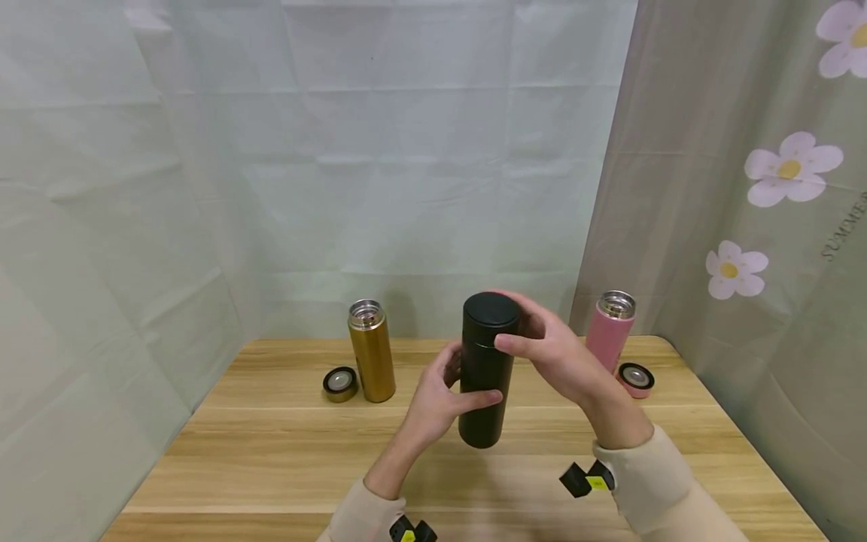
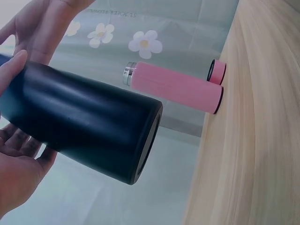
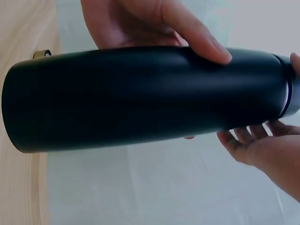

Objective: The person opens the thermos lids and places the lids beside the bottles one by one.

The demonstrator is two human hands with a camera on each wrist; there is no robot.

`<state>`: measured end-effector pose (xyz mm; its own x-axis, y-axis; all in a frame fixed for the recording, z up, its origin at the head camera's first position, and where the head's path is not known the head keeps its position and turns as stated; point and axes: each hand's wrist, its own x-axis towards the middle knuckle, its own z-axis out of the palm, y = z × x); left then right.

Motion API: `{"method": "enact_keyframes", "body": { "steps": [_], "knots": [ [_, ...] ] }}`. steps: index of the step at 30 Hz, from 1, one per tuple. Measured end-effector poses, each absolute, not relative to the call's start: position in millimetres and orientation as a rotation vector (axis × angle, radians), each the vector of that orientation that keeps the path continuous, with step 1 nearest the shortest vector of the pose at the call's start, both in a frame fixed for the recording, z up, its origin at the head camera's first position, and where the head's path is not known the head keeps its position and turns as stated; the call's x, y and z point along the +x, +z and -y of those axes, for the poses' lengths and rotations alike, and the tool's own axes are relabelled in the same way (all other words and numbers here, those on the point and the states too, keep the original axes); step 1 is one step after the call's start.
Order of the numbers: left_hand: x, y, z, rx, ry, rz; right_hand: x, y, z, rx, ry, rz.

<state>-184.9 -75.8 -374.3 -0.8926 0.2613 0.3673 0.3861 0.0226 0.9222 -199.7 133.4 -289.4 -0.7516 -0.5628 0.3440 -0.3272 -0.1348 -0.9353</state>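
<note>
A black thermos bottle (image 1: 482, 399) is held upright, tilted slightly, above the wooden table. My left hand (image 1: 433, 403) grips its body, the thumb lying across the front. My right hand (image 1: 552, 357) holds the black lid (image 1: 491, 312) at the top, thumb near the seam and fingers behind. In the right wrist view the bottle (image 3: 117, 98) lies across the picture, with the left hand (image 3: 140, 23) round its middle and the right hand (image 3: 272, 147) by the lid end. The bottle's base (image 2: 149, 143) shows in the left wrist view.
On the table (image 1: 284, 467), a gold thermos (image 1: 375, 361) stands uncapped at the back left beside its lid (image 1: 340, 384). At the back right stands an uncapped pink thermos (image 1: 609, 331), its lid (image 1: 636, 380) beside it. Pale curtains (image 1: 420, 165) hang behind and at both sides.
</note>
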Motion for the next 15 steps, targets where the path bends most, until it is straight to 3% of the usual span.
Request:
{"method": "enact_keyframes", "body": {
  "steps": [6, 15],
  "knots": [
    [-184.3, -374.6, 75.4, -0.681, -2.015, 2.192, -201.7, -290.2, -135.5, -1.016, -1.967, -1.946],
    [-184.2, -375.0, 74.2, -0.644, -2.01, 2.192, -182.8, -288.7, -114.8, -0.739, -1.966, -2.4]
  ]
}}
